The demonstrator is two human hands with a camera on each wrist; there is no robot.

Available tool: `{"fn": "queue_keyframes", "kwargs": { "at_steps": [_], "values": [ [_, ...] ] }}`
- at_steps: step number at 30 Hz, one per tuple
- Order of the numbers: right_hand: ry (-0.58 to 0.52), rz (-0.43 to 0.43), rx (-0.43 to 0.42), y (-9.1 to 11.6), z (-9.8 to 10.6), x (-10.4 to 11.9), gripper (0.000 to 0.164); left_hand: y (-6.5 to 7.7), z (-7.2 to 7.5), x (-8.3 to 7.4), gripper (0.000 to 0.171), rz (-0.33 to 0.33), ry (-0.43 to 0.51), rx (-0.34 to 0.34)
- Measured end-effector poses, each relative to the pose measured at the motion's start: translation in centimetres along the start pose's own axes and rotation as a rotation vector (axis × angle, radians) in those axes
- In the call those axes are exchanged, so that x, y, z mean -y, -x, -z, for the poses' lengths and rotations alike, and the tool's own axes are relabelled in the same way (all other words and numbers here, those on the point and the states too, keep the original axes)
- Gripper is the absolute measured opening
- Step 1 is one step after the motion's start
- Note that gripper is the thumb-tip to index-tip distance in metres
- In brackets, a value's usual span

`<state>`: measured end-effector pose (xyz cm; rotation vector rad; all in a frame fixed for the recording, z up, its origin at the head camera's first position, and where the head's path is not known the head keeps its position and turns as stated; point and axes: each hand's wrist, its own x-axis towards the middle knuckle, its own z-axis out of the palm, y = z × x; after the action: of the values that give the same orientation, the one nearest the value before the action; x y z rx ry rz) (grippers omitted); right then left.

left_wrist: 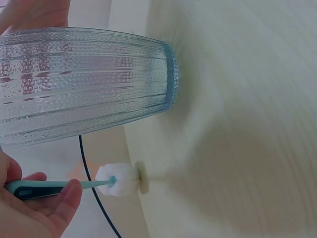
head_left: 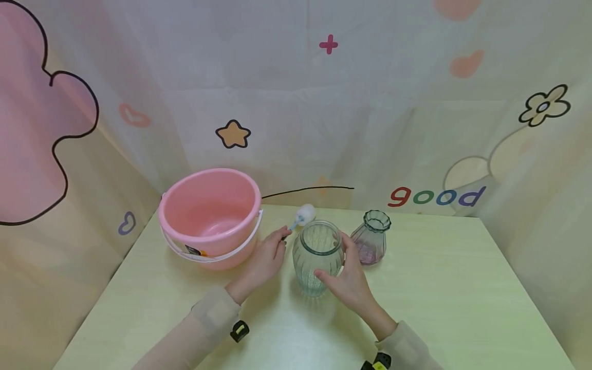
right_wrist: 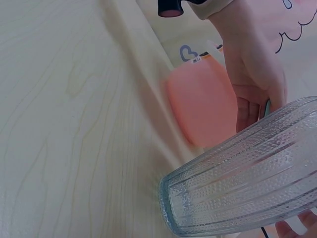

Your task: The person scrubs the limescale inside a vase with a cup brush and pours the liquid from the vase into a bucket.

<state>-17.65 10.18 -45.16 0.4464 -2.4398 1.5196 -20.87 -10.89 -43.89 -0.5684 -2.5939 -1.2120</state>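
A ribbed, clear greenish glass vase (head_left: 311,272) stands upright, mouth up, in my right hand (head_left: 350,281). My right thumb lies along its near side and the fingers wrap round its right side. To the left, my left hand (head_left: 264,263) grips the teal handle of a sponge bottle brush (left_wrist: 42,188). The brush's round white head (head_left: 306,214) points away from me, behind and left of the vase's rim. In the left wrist view the head (left_wrist: 119,179) is outside the glass. Whether the vase's base touches the table cannot be told.
A pink bucket (head_left: 210,205) with a white handle stands at the left. Just right of the vase is a smaller glass vase (head_left: 372,241) with a wavy rim and purplish base. A printed curtain (head_left: 277,92) hangs behind the pale wooden table (head_left: 444,288).
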Motion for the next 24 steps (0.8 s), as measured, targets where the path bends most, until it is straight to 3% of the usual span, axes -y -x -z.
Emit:
{"fn": "queue_keyframes", "kwargs": {
  "at_steps": [7, 17, 24],
  "values": [
    [0.009, -0.006, 0.004, 0.1, 0.0, -0.1, 0.090, 0.5, -0.3, 0.4, 0.033, 0.054, -0.017, 0.015],
    [-0.006, -0.004, 0.006, 0.1, 0.1, 0.0, 0.091, 1.0, -0.7, 1.7, 0.031, -0.002, -0.132, -0.088],
    [-0.003, -0.006, 0.008, 0.1, 0.1, 0.0, 0.091, 1.1, -0.7, 2.1, 0.028, 0.079, -0.144, -0.002]
  ]
}}
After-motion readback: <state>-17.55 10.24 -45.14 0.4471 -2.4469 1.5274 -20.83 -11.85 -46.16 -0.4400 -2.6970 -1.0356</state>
